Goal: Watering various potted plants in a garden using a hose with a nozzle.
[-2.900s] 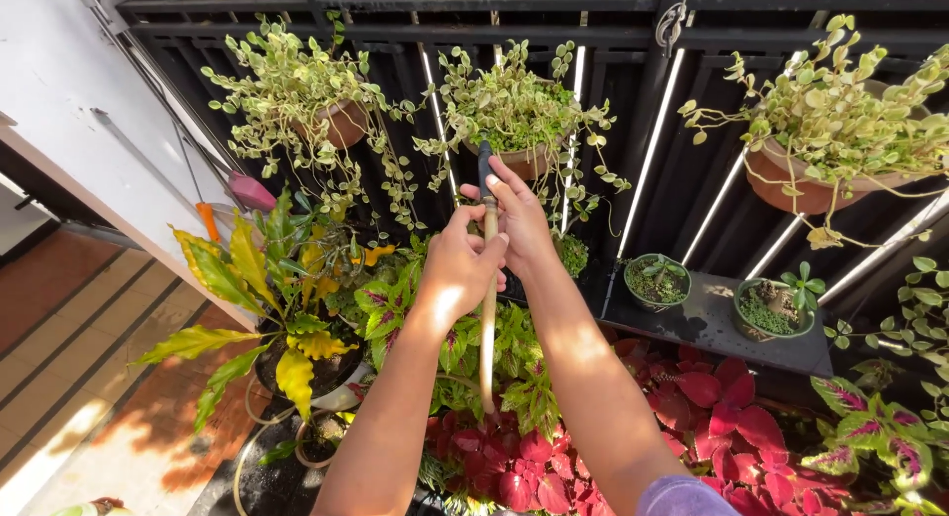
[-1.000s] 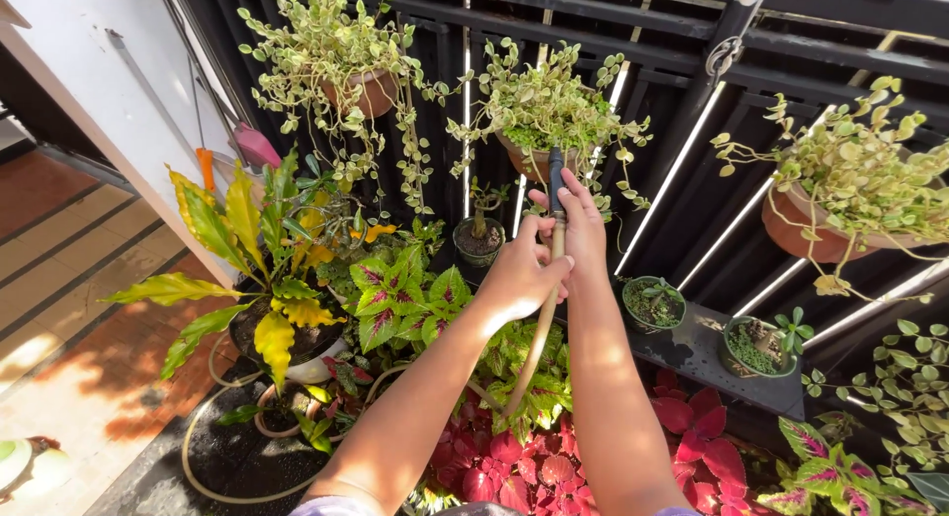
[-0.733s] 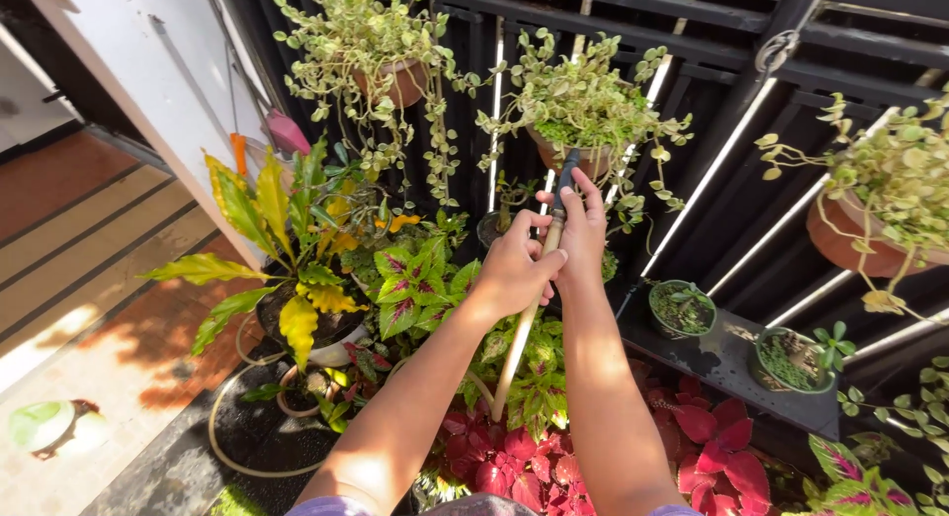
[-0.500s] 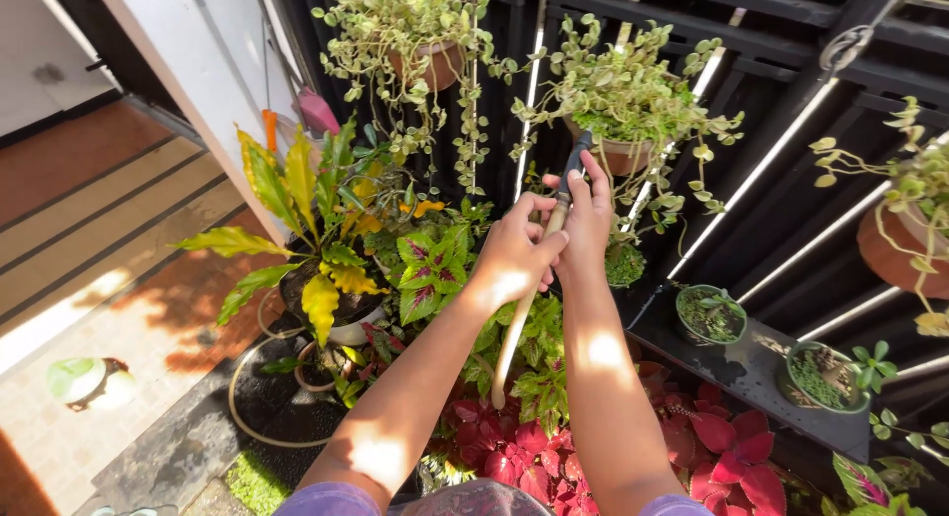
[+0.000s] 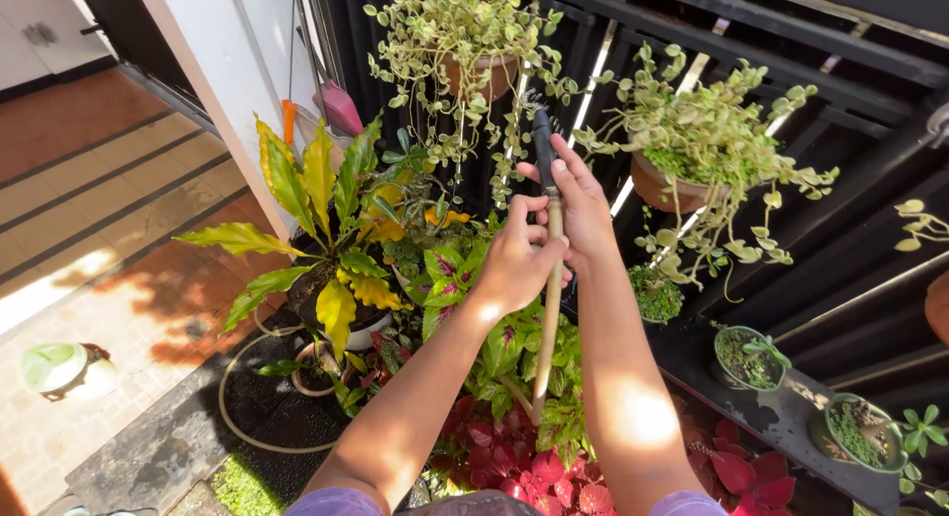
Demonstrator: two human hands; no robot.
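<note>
The garden hose [image 5: 547, 308] is a pale tan, slightly yellowed tube ending in a dark, narrow nozzle [image 5: 542, 145]. It rises almost upright from among the green and red coleus leaves [image 5: 514, 378] to chest height in front of the black metal fence [image 5: 840, 180]. A further length of the same hose lies looped on the dark ground [image 5: 247, 417] beside the yellow-green croton pot [image 5: 331, 323].

The left hand [image 5: 516, 262] is clenched round the tan tube just below the nozzle. The right hand [image 5: 581, 212] grasps the junction of tube and nozzle, its fingers laid along the dark part.

The nozzle tip points up towards a hanging terracotta pot [image 5: 481, 73] with trailing variegated leaves. A second such pot [image 5: 657, 188] hangs to the right, near the right hand.
</note>
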